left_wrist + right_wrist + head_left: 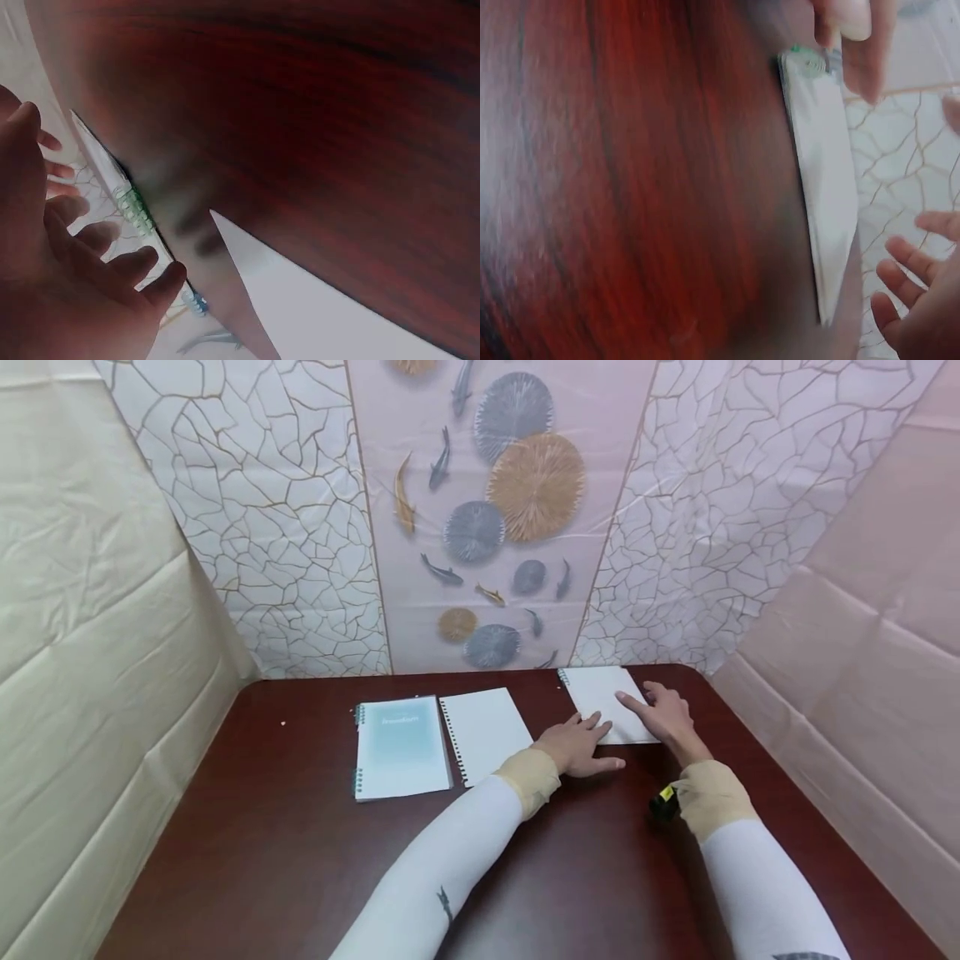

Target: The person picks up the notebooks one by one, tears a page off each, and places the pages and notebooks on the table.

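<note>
You seem to be at the step of placing and straightening the white rectangular notebook with green spiral binding (603, 702), which lies flat at the far right of the glossy red-brown wooden table (315, 860). Your left hand (576, 748) is spread at its near left corner, and your right hand (666, 714) is at its right side, fingers apart and thumb out over the cover. Neither hand pinches anything; whether the fingertips touch the notebook, you cannot tell from these views. To your left lie the white notebook with a pale teal cover panel (405, 752) and, just beside it, the white pad with dark holes down its left edge (487, 727). The next move probably calls for light, even contact on both sides, keeping your right wrist off the small black object with a yellow patch (663, 804).
</note>
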### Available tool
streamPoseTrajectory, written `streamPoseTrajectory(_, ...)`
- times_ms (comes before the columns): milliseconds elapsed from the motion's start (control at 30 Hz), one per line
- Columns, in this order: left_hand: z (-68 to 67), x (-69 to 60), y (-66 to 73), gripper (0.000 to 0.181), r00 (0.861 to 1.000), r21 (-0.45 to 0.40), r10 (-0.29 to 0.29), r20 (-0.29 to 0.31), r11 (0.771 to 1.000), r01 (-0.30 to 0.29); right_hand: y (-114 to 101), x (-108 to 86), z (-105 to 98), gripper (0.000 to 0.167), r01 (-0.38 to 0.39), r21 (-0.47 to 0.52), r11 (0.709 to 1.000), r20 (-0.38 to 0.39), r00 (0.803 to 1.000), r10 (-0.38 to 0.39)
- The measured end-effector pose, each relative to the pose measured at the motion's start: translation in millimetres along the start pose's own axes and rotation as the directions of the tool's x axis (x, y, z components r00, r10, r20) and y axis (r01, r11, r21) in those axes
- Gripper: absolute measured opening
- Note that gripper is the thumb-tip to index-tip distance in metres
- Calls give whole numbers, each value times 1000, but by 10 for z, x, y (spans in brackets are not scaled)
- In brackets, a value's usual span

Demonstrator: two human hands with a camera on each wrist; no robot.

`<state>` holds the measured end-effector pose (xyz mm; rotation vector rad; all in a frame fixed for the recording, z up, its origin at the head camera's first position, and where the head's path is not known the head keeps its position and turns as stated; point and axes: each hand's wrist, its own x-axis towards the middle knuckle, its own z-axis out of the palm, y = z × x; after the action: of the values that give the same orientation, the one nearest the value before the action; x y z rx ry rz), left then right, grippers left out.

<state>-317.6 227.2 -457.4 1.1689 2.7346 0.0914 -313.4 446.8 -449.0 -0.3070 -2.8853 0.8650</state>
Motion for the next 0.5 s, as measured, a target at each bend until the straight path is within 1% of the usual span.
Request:
streamPoseTrajectory(100,49,9,4,80,999,-3,-31,39,1000,31,81,-42,6,94,-48,-63,997,-4,999,48)
streamPoseTrajectory(167,127,63,-1,78,997,21,-46,55,999,45,125,-66,3,86,-82,-104,991,6,997,83)
streamPoseTrajectory(200,134,53,8,77,997,33,-48,63,998,46,142,-79,0,82,-101,-124,987,14,995,104)
streamPoseTrajectory(300,144,1,43,78,998,51,-34,59,998,31,178,-113,-21,79,-169,-157,973,42,983,178)
streamPoseTrajectory(333,129,-31,64,78,998,62,-28,53,998,24,188,-121,-34,80,-192,-163,968,50,978,203)
streamPoseTrajectory(400,69,-136,108,79,999,76,-17,46,997,13,195,-134,-63,84,-231,-169,958,73,967,245)
streamPoseTrajectory(500,50,-216,158,81,999,97,-1,39,995,-3,198,-146,-105,90,-263,-175,949,121,951,286)
